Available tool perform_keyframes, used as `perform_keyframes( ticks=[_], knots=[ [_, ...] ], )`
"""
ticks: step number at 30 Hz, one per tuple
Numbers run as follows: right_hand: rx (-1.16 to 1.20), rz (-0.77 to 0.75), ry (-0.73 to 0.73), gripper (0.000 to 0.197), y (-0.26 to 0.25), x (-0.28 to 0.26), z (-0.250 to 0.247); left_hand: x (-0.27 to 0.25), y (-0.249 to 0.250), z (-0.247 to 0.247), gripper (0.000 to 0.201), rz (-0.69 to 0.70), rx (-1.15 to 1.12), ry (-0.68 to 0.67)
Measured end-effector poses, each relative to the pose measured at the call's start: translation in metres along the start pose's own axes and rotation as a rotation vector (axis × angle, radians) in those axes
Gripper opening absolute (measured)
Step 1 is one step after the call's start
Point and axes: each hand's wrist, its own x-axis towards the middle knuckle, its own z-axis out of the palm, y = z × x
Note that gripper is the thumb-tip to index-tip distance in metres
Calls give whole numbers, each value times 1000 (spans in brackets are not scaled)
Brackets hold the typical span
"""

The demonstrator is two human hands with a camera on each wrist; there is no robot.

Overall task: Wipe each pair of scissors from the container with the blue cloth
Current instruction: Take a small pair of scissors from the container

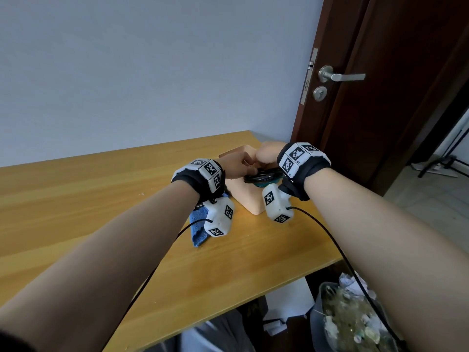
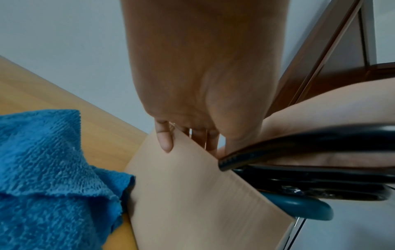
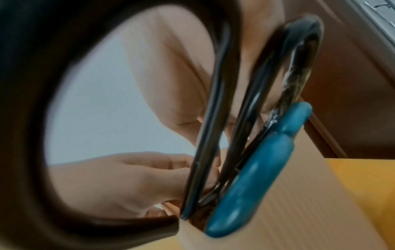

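Steel and hard plastic by the look of it: stiff, fairly light, probably slick along the blades and sharp at the tips, so best taken by the handle loops and drawn straight up. Standing handles-up in the container point(image 1: 250, 199) on the table point(image 1: 101, 199): black scissors point(image 1: 264, 176) crowded against a teal-handled pair point(image 1: 262, 185), blades hidden down inside. Steadying the box with the left hand point(image 1: 237, 165), little finger point(image 2: 164, 142) pressed on the outer wall, other fingers dipped over the rim, clamped on that wall. Hovering right over the black loops with the right hand point(image 1: 269, 152), knuckles bunched, touching or very nearly; cannot tell whether closed on a loop, fingertips hidden in every view. Likely to snag on the way out, loops nested that tight, so worth keeping the box pinned. Lying crumpled just beside the container, under the left wrist: blue cloth point(image 1: 199, 228), soft, limp, in neither hand.
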Motion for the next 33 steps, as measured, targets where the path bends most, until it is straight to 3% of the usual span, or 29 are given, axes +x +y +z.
perform_keyframes(
  ticks=[5,9,17,20,26,33],
  knots=[
    [361,2,-18,23,11,10,1,3,2,-1,40,-23,7,-5],
    [349,96,-44,32,5,9,-1,8,1,-3,31,-40,-4,-16],
    [628,132,-42,19,7,20,-2,10,5,-11,15,-44,5,72],
    [704,132,-2,29,6,18,-6,6,5,-18,16,-42,-23,156],
    [789,108,109,9,-14,-12,-23,-11,-2,-29,14,-66,-367,273],
    [998,17,197,25,-58,-34,-24,-47,-7,-49,14,19,-671,410]
  ],
)
